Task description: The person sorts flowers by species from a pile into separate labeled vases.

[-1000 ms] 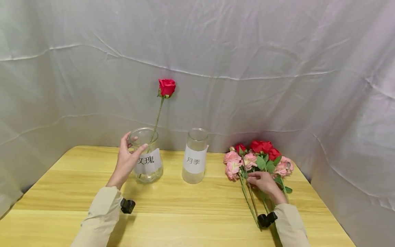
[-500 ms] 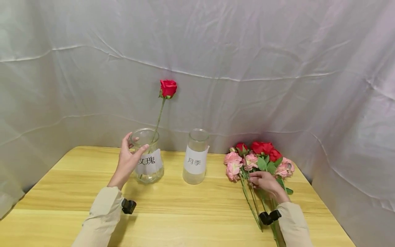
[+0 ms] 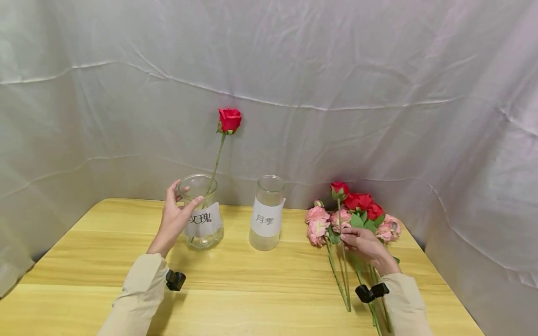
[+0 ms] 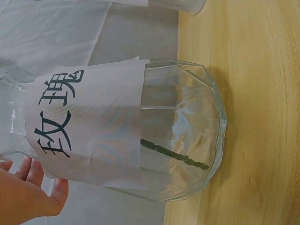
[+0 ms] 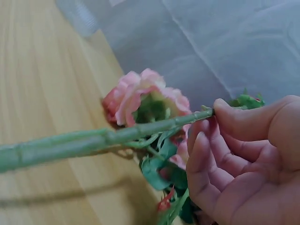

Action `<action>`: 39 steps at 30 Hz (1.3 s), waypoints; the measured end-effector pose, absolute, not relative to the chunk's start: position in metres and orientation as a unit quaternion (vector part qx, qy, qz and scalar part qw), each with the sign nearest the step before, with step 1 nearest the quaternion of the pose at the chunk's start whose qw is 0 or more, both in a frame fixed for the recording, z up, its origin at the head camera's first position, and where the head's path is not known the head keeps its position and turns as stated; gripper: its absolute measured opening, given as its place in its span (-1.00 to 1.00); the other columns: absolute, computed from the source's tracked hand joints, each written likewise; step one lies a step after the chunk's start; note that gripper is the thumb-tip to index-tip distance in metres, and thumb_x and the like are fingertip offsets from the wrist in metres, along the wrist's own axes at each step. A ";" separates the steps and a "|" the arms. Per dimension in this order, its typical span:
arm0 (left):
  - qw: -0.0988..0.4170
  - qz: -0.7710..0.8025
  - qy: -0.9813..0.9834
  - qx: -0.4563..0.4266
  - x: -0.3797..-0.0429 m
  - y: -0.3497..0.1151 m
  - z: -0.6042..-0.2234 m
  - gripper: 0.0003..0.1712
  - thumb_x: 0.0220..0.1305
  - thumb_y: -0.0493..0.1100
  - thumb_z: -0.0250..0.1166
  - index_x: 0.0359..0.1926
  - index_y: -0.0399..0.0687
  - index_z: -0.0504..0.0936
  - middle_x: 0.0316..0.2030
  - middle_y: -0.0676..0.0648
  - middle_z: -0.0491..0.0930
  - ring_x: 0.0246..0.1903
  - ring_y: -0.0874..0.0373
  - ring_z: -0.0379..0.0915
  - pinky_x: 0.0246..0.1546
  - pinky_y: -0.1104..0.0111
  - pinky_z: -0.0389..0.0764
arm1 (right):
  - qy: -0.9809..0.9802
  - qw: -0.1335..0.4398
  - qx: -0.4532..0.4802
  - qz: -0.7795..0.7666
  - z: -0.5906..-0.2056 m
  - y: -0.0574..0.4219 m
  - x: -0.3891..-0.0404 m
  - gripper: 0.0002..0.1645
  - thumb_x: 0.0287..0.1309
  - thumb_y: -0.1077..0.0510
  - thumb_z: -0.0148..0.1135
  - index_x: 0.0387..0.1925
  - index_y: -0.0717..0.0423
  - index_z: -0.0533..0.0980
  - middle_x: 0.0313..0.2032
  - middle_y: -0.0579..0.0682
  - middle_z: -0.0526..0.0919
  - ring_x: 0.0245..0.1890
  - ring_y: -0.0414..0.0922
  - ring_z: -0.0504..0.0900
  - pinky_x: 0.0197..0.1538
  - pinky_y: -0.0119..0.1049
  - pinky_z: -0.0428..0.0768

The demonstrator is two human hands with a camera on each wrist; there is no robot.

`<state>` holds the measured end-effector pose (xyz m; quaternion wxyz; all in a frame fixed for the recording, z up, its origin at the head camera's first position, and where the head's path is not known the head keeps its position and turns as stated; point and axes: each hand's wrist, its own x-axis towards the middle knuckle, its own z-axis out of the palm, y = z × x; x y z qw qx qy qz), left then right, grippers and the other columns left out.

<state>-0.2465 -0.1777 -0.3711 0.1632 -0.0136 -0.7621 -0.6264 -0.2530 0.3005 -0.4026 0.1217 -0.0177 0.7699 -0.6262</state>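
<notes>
My left hand grips the neck of a wide glass vase, thumb in front and fingers round the far left side. A white paper label with Chinese characters covers the vase's front. One red rose stands in it, leaning right, its stem end near the bottom. At the right, my right hand pinches the stem of another red rose between thumb and fingers. That bloom stands above the pile of flowers, and its stem slants down toward the table's front.
A narrow labelled glass vase stands between the hands. Pink flowers, red flowers and green leaves lie in a pile at the right of the wooden table. A grey cloth hangs close behind the table.
My right hand has lifted the red rose's bloom up out of the pile, its stem swinging more upright. My left hand keeps its grip on the wide vase.
</notes>
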 end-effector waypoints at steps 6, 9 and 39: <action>0.164 -0.628 -0.761 -0.013 -0.246 -0.177 -0.371 -0.02 0.29 -0.11 0.27 0.50 -0.15 -0.17 0.33 -0.26 0.20 0.33 -0.14 0.03 0.29 0.05 0.14 | 0.711 0.108 -0.022 -0.694 -0.395 0.300 -0.252 -0.77 0.36 0.37 -0.01 -0.01 0.43 0.36 -0.30 -0.06 0.53 -0.35 -0.24 0.53 -0.21 -0.37 0.57; 0.163 -0.629 -0.760 -0.012 -0.246 -0.177 -0.370 -0.01 0.29 -0.10 0.27 0.50 -0.14 -0.18 0.34 -0.26 0.20 0.33 -0.13 0.03 0.30 0.05 0.14 | 0.687 0.104 -0.023 -0.719 -0.392 0.300 -0.252 -0.89 0.36 0.37 0.00 -0.15 0.27 0.45 -0.33 -0.05 0.53 -0.33 -0.22 0.54 -0.20 -0.36 0.58; 0.162 -0.629 -0.760 -0.011 -0.246 -0.176 -0.370 -0.03 0.30 -0.11 0.25 0.50 -0.11 -0.18 0.33 -0.25 0.20 0.34 -0.12 0.02 0.30 0.07 0.14 | 0.502 -0.022 -0.034 -0.864 -0.361 0.257 -0.248 -0.77 0.38 0.34 -0.01 -0.35 0.07 0.51 -0.32 -0.07 0.62 -0.26 -0.18 0.59 -0.13 -0.36 0.48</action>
